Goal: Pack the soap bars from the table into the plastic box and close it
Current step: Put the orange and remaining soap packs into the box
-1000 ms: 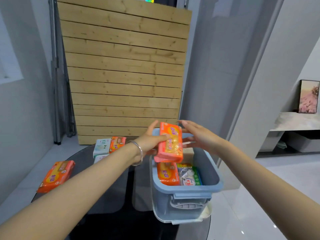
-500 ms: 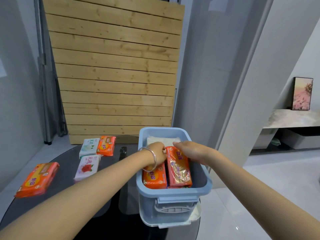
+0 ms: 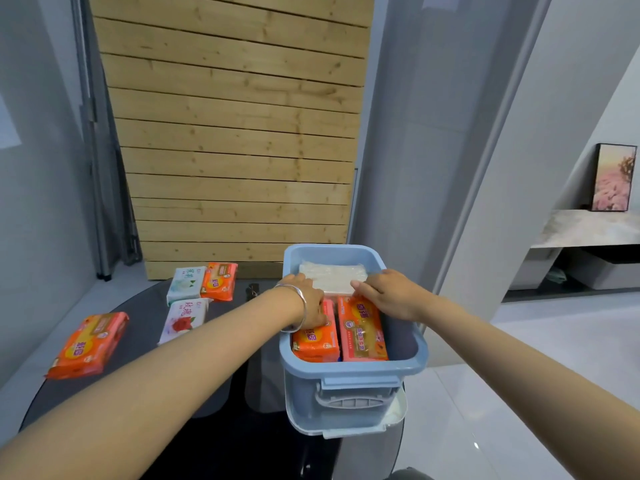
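I have both hands down in the blue plastic box (image 3: 349,382), which stands at the right edge of the dark table (image 3: 145,320). My left hand (image 3: 308,303) rests flat on the orange soap bar (image 3: 317,339) at the box's left side, and my right hand (image 3: 391,296) presses the far end of the pink soap bar (image 3: 362,336) just beside it; I judge this is to seat the two side by side so they lie level and leave room for more. Neither hand is clamped on anything: the fingers lie loosely curled on top of the packs. A pale wrapped pack (image 3: 332,277) fills the far end of the box. A second ago the pink bar was held up over the box between both hands; now it lies inside. Left of the box four bars wait on the table: a large orange one (image 3: 88,344) farthest off, and two white ones (image 3: 185,284) (image 3: 183,320) and a small orange one (image 3: 220,280) nearer. A white tray-like part (image 3: 391,417), perhaps the lid, shows under the box.
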{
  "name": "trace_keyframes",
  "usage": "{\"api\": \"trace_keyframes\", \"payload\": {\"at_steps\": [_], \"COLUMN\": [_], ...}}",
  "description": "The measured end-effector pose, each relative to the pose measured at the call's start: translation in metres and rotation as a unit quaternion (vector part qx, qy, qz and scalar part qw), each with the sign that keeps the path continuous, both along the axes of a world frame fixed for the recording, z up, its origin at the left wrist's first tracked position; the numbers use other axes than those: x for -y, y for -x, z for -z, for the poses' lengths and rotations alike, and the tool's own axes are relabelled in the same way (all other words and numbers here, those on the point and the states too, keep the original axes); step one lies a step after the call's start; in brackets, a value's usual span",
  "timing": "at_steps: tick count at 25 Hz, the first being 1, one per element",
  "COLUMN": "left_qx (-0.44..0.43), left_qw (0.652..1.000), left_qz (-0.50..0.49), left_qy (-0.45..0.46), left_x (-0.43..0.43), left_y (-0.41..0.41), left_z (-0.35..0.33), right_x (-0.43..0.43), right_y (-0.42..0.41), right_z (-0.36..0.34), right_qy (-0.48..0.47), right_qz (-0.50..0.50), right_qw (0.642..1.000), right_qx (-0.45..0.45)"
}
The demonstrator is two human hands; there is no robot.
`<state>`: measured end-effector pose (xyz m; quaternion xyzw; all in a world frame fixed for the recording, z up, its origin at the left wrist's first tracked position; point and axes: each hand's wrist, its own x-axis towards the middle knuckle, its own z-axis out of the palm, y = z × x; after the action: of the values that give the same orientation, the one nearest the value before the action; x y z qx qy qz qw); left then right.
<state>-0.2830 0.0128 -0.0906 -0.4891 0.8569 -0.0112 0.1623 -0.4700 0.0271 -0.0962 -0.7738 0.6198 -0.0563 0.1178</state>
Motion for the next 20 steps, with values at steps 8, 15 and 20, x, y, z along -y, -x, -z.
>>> {"api": "trace_keyframes", "payload": {"at_steps": [8, 15, 20], "left_qx": [-0.057, -0.187, -0.412], "left_qw": [0.997, 0.98, 0.911], "left_qz": [0.035, 0.054, 0.022], "left_qy": [-0.042, -0.049, -0.007], "left_x": [-0.001, 0.006, 0.013], "left_y": [-0.015, -0.03, -0.08], "left_z": [-0.006, 0.005, 0.004], "right_x": [-0.012, -0.013, -0.001], "right_y": [0.001, 0.001, -0.012], "right_z": [0.005, 0.013, 0.004], "right_qy": [-0.03, -0.003, 0.041], "right_qz": [-0.019, -0.006, -0.015], "right_qw": [0.999, 0.995, 0.984], "right_qx": [0.01, 0.095, 0.173]}}
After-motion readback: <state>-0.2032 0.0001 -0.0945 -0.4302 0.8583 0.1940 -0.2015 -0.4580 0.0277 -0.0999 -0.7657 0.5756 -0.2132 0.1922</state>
